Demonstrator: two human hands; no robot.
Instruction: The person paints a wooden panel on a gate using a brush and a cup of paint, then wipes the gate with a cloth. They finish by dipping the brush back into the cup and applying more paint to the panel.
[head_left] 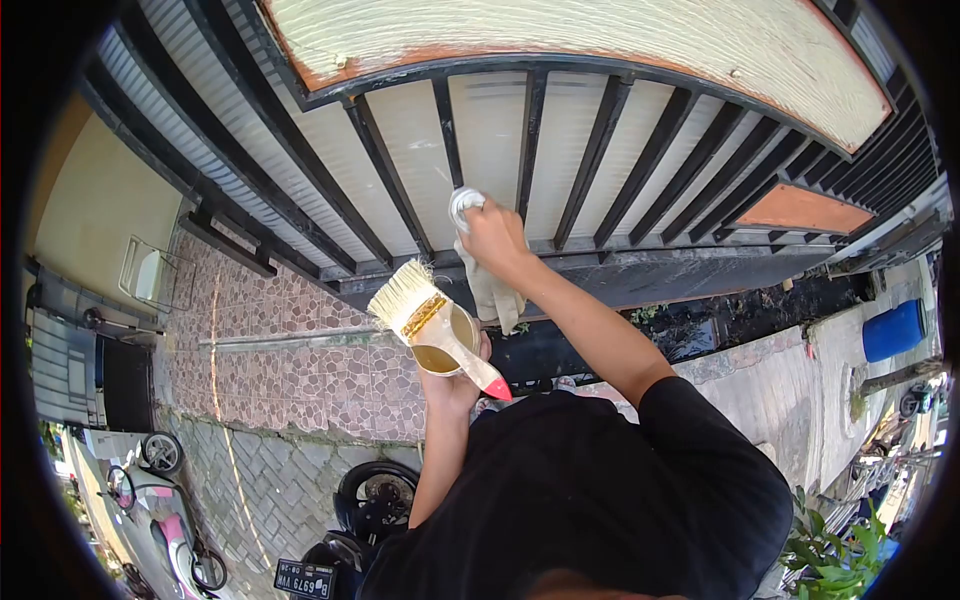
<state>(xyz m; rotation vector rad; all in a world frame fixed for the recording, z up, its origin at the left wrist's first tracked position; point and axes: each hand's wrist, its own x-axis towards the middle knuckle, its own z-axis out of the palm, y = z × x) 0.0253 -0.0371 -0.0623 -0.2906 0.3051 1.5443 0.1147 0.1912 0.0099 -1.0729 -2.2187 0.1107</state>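
My right hand (496, 238) is closed around a whitish cloth (490, 292), which bunches above my fingers and hangs down below them. The bunched top is against or close to a black metal bar (447, 130) of the fence. Lower down, my left hand (452, 392) is wrapped round a round cup (434, 362) with a yellowish inside. A wide paintbrush (440, 330) lies across the cup's rim, its pale bristles pointing up and left and its red handle tip pointing down and right. My left fingers are partly hidden behind the cup.
Light panels back the fence bars, with a cream textured board (570, 30) above. A dark drainage ditch (700, 340) runs along the fence's foot. Behind me stand a black motorcycle (375, 500) and a pink-and-grey scooter (172, 530). A blue barrel (893, 331) lies right.
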